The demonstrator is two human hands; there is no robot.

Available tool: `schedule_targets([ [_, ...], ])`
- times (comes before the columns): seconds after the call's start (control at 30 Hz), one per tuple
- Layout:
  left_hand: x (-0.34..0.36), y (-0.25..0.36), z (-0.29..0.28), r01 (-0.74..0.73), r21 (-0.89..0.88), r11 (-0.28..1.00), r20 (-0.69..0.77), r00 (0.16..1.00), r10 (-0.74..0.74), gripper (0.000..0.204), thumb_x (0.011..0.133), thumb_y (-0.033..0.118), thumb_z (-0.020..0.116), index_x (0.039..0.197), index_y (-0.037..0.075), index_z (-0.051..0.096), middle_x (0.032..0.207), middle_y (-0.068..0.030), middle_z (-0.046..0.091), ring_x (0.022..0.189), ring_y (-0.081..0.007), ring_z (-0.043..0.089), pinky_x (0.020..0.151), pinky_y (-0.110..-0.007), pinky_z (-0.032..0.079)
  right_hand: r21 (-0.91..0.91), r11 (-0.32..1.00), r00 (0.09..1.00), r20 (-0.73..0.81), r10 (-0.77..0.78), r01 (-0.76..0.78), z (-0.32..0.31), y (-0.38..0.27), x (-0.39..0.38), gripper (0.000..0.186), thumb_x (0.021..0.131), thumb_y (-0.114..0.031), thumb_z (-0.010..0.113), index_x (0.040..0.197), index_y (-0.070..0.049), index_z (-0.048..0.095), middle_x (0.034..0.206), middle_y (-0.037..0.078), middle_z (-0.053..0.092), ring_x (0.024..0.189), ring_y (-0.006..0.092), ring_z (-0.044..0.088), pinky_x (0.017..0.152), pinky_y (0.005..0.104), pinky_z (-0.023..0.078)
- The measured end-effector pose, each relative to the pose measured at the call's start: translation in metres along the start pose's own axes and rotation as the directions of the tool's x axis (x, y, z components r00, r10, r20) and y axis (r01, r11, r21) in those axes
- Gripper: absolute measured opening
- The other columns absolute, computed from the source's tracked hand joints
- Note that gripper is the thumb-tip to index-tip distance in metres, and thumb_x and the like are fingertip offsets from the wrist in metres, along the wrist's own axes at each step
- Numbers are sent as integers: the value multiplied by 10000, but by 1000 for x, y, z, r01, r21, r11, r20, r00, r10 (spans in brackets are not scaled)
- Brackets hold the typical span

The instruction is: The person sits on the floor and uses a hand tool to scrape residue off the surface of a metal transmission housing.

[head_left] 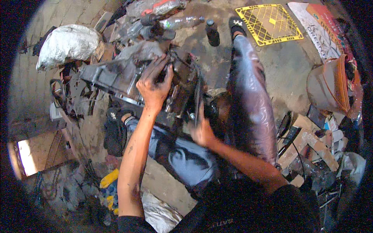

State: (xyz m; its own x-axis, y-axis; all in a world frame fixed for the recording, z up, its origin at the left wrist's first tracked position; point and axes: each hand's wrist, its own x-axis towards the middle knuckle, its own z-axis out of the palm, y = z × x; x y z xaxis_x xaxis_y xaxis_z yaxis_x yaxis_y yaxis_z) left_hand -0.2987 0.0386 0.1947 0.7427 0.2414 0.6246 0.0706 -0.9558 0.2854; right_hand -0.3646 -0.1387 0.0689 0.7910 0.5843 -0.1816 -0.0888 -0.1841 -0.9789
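A greasy grey metal gearbox-like housing [112, 75] lies in front of me, between my outstretched legs. On top of it rests my left hand [154, 81], with blackened fingers stretched forward and the thumb spread apart from them. Dark machined parts show beside that thumb. My right hand [203, 134] is at the housing's near right side, below a long, dark, narrow edge [199, 91]. Motion smears this hand, and its fingers are partly hidden, so whether it holds anything is unclear. A dark round part [219, 106] sits just right of it, against my leg.
A dark bottle [212, 33] stands beyond the housing, near a clear plastic bottle [182, 22]. Farther right lies a yellow plastic crate [271, 24]. A tan bucket [326, 87] and cardboard scraps [311, 143] are at the right. A white sack [68, 46] lies far left.
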Motion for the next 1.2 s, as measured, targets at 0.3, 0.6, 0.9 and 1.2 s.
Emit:
schedule_targets([
  [0.3,4,5,4,24,-7,1000,12,1000,-24,165,747,114,710,894,41,701,999,-102,692,976,-259,655,851,-341,507,-25,996,996,15,86,-86,-4,-19,24,929,825,-99,522,1411,-24,-194,716,205,609,551,331,598,534,419,498],
  [0.6,4,2,3,-2,-18,1000,35,999,3,177,764,103,689,932,50,698,1003,-102,689,982,-257,653,865,-339,503,114,986,985,135,110,-125,-6,-14,31,996,826,-84,573,1405,-37,-236,1112,307,564,702,352,636,628,412,524],
  [0.9,5,13,3,-13,4,1000,-34,999,13,177,772,92,677,941,41,691,1017,-98,686,968,-264,653,854,-342,502,64,963,949,203,242,-260,-17,-15,55,1001,802,-112,568,1417,-70,-221,1033,262,548,801,318,588,718,418,486],
  [1.2,7,8,1,-19,-18,1000,46,999,19,158,799,70,632,939,26,689,1008,-105,687,983,-263,649,878,-348,496,-131,968,977,11,-213,213,-15,3,74,600,854,-106,545,1335,27,211,674,139,585,538,238,605,596,414,519],
])
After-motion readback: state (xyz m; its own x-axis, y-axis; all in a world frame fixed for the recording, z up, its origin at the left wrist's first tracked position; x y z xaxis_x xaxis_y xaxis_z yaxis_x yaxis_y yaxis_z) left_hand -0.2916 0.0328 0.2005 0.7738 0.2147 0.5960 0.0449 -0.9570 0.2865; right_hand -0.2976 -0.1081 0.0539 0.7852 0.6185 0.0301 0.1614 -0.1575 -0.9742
